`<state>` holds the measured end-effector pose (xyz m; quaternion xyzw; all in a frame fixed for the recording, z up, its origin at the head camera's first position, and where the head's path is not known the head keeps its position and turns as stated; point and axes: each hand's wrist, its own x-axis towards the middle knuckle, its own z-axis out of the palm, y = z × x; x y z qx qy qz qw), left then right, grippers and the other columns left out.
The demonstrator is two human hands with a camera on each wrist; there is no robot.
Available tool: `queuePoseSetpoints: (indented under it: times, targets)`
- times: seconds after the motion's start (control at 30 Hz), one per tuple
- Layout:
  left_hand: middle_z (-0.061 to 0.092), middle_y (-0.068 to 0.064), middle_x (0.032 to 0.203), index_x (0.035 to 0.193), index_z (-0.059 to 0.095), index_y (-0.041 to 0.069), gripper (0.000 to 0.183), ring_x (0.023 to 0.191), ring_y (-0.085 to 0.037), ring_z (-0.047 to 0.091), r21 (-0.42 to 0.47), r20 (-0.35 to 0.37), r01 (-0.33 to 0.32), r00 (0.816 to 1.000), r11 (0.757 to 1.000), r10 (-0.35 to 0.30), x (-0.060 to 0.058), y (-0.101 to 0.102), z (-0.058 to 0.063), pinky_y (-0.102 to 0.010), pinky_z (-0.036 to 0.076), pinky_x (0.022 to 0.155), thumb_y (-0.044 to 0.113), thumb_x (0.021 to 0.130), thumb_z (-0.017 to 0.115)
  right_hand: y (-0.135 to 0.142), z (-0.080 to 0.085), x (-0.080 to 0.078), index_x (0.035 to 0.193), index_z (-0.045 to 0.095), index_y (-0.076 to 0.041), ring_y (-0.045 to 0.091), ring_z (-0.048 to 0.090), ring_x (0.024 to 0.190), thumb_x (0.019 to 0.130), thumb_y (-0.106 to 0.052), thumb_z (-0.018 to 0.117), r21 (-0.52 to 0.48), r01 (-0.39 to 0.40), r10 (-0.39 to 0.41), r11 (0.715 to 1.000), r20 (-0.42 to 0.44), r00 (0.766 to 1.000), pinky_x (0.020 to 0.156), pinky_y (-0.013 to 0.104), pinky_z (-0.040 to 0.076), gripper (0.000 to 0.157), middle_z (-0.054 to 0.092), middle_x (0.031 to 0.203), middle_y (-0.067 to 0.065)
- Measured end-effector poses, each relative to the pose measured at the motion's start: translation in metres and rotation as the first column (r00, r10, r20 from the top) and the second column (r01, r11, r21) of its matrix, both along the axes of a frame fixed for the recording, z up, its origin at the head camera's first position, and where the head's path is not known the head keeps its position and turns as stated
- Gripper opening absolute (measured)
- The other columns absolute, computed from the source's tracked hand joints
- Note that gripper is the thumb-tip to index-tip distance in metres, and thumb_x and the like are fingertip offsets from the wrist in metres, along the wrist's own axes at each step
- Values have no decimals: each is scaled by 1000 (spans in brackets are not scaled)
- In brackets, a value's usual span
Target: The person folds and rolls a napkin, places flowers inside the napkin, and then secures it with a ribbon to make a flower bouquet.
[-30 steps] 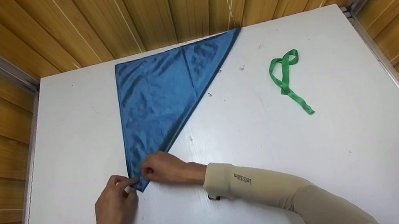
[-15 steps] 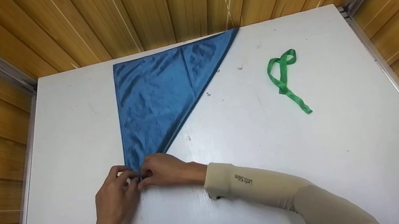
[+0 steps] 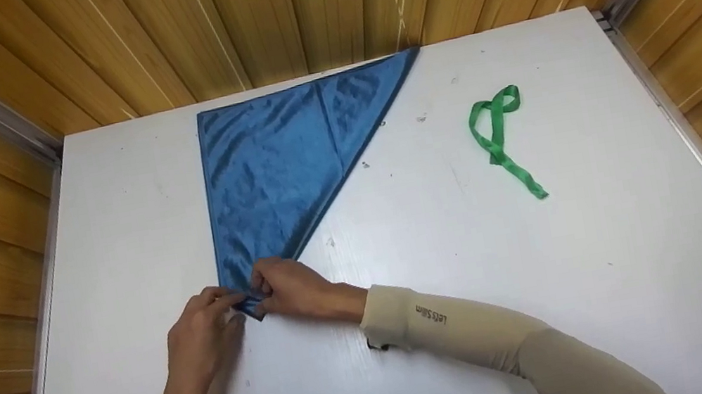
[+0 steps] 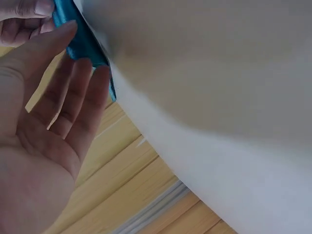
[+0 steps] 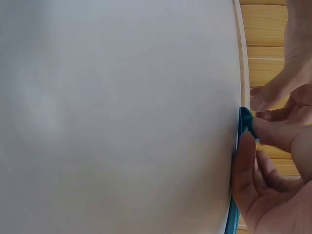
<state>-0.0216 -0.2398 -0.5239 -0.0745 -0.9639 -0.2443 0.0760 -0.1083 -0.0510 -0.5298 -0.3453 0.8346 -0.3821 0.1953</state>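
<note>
A shiny blue cloth (image 3: 275, 167) lies folded into a large triangle, its narrow near corner turned over into a small fold. At that corner my left hand (image 3: 197, 340) pinches the left side of the fold; in the left wrist view its thumb and fingertips are on the rolled cloth (image 4: 85, 44). Just to the right, my right hand (image 3: 299, 291) grips the same fold with thumb and curled index finger. The right wrist view shows the folded cloth end (image 5: 246, 119) between that thumb and finger. Part of the corner is hidden under the fingers.
A looped green ribbon (image 3: 501, 136) lies on the right side of the white table (image 3: 434, 226). Yellow wood-plank walls (image 3: 264, 19) close off the back and both sides. The cloth's far tip reaches the table's back edge.
Both hands have shifted slightly away from the person, turning the near tip of the cloth up and over. The tip now points lower right, and the left fingers have come onto the fold.
</note>
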Motion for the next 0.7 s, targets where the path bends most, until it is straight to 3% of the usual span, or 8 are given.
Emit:
queuePoseSetpoints:
  times: [0.17,0.27,0.4,0.6,0.7]
  targets:
    - [67,-12,102,104,82,2,26,96,-32,68,-97,-15,79,997,992,-80,-10,0,0,-44,59,71,-9,81,88,0,1,3,106,78,-5,13,64,94,99,-9,75,93,-56,73,994,-187,980,78,17,49,9,69,102,5]
    - [65,-12,100,101,81,1,19,94,-32,66,-123,-15,113,993,986,-116,-15,0,2,-45,59,73,-6,84,86,1,2,7,107,79,-6,12,61,88,103,-18,70,127,-82,110,988,-229,967,73,19,47,16,66,101,4]
    - [62,-13,101,102,79,0,15,93,-32,63,-142,2,150,988,978,-151,-20,0,4,-47,58,73,-4,89,83,3,4,6,105,80,-6,10,58,85,105,-28,69,111,-81,102,990,-196,975,72,21,46,24,66,99,2]
    - [66,-10,105,105,78,3,24,97,-30,69,-76,-70,170,982,982,-176,-25,3,5,-45,60,76,-11,86,82,6,-1,-2,102,81,-6,11,61,88,102,-20,73,64,-34,44,997,-156,987,76,20,46,16,71,96,3]
    - [69,-7,101,101,79,4,26,94,-27,71,-84,-56,189,979,978,-194,-27,4,6,-42,60,75,-15,84,82,5,-2,-3,103,77,-5,9,62,86,98,-18,79,43,14,-9,999,-118,993,74,19,47,14,70,96,2]
